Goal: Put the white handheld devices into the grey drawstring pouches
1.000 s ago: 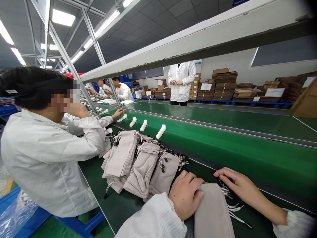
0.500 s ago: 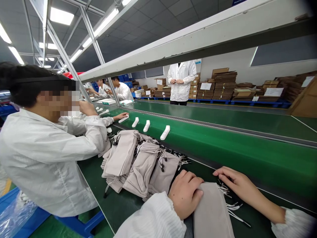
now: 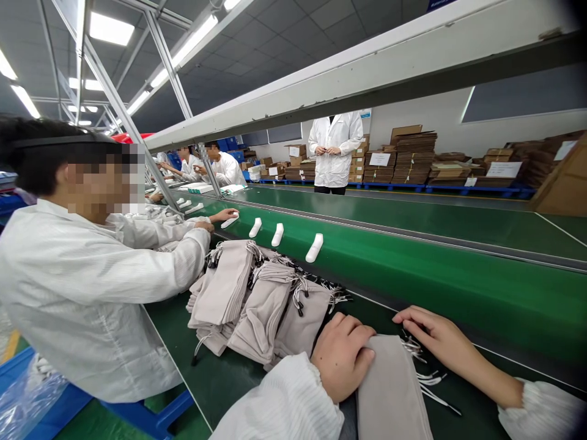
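Observation:
My left hand (image 3: 343, 355) lies palm down between two piles of grey drawstring pouches, its fingers loosely bent and apart. Its thumb side touches the edge of the near pouch stack (image 3: 392, 388). My right hand (image 3: 433, 333) rests at the belt-side edge of the bench, just beyond that stack's white cords (image 3: 428, 382). Its fingers are stretched out, and I see nothing held in them. To the left of my hands lies the larger heap of grey pouches (image 3: 266, 293), with white cords and black cord ends towards the belt.
White elongated pieces (image 3: 314, 248) lie spaced along the green conveyor belt (image 3: 389, 269). A co-worker (image 3: 105, 275) in a white coat sits at my left, one hand (image 3: 224, 214) at a white piece. A standing person (image 3: 336, 150) is across the line. A pale beam (image 3: 343, 73) crosses above.
The white pieces nearest me have shifted right along the belt. The co-worker's raised arm has come down towards the belt. My hands have stayed nearly still.

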Demonstrator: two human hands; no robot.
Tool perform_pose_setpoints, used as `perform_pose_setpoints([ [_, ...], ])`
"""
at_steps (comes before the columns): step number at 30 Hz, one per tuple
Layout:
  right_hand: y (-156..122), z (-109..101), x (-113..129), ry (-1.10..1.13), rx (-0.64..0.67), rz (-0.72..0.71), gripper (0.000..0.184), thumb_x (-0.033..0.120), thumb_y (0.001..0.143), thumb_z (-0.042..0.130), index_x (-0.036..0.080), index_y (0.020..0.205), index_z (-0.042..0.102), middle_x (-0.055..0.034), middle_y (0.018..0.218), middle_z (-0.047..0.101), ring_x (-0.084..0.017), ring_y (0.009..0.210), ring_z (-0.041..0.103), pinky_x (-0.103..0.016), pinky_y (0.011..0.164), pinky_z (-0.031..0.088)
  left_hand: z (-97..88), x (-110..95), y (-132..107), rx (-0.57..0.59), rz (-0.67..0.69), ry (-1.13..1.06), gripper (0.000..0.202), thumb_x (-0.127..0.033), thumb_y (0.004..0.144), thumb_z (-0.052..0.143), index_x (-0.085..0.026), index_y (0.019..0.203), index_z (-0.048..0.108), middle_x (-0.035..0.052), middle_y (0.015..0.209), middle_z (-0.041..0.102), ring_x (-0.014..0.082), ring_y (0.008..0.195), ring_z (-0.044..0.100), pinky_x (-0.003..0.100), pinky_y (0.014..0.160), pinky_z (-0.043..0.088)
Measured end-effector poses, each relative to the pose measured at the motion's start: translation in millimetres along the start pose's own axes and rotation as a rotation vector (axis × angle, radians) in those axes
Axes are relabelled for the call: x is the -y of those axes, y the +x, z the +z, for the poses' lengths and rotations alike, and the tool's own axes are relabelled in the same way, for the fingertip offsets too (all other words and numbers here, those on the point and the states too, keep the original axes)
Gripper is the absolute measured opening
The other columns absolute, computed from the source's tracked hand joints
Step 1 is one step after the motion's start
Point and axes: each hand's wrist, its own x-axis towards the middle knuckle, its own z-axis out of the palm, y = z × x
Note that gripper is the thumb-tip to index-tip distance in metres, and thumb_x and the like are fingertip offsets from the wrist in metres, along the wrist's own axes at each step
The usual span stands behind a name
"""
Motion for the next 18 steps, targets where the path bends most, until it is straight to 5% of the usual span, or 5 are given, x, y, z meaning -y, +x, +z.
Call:
perform_pose_setpoints([
  [18,0.9,0.6,-1.7,0.024,0.025,0.021,0.033,0.050,0.099,0.043,0.031,0.101,0.070,-0.0015,0.110,0.070,-0.024,0.102,0.066,-0.035,0.088,0.049,0.0,0.9,0.8,-0.005,0.004,-0.002,0.032,-0.018,0.091,0.057,-0.023,0.121,0.061,0.0048,0.111,0.062,0.0225,0.104,0.052,0.037,0.096,0.048],
])
